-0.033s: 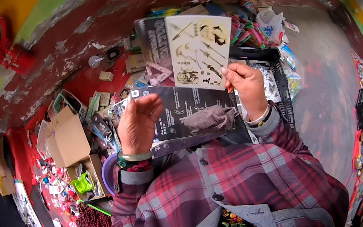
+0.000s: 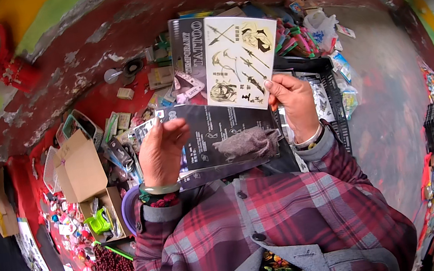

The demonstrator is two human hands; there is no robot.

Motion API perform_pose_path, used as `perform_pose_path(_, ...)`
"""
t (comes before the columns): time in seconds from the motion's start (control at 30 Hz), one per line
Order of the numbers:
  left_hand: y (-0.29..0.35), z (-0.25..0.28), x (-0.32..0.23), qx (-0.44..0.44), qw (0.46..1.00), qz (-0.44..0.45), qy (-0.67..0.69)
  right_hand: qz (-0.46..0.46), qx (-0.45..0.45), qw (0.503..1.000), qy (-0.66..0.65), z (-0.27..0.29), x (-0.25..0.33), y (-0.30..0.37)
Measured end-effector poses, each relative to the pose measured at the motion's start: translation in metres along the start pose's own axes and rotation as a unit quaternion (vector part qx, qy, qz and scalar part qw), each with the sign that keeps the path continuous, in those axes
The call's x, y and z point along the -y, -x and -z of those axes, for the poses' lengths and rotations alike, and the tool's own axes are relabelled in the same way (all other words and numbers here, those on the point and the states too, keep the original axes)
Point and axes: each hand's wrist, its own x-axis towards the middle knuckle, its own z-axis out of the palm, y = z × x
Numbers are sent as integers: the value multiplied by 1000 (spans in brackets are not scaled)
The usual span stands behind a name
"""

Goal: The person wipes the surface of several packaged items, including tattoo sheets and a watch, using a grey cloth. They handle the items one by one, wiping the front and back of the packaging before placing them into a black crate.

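My right hand pinches the lower right corner of a cream temporary tattoo sheet with dark drawings. Behind that sheet a black printed card shows at its left; whether my fingers hold it too is hidden. My left hand, thumb raised and fingers loosely bent, is open near the left edge of a larger black printed sheet in front of me. On this black sheet rests a crumpled grey cloth. A pink-and-white piece lies beside the cream sheet.
An open cardboard box with a bright green item stands at left, by a purple tub. Small goods cover the red floor covering. At right is a black plastic crate; colourful packets pile up behind it.
The cream sheet and the black card behind it have shifted slightly right, and their print is sharper. My left hand has moved a little left and down.
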Motion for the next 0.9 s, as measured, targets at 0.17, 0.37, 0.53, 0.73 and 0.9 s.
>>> perform_pose_path(0.17,-2,14,5,23,985,-41,-164,-77,-35,975,-207,37,-22,-13)
perform_pose_path(0.37,-3,33,14,3,961,-30,-275,-25,-178,962,-203,119,-50,-29)
perform_pose_path(0.53,-3,47,24,-1,964,-27,-265,-92,-313,933,-153,197,-114,-25)
perform_pose_path(0.73,-4,48,24,-15,964,-23,-265,-271,-387,868,-150,265,-276,6)
perform_pose_path(0.9,-6,53,25,-34,959,-21,-282,-385,-351,828,-207,254,-373,41)
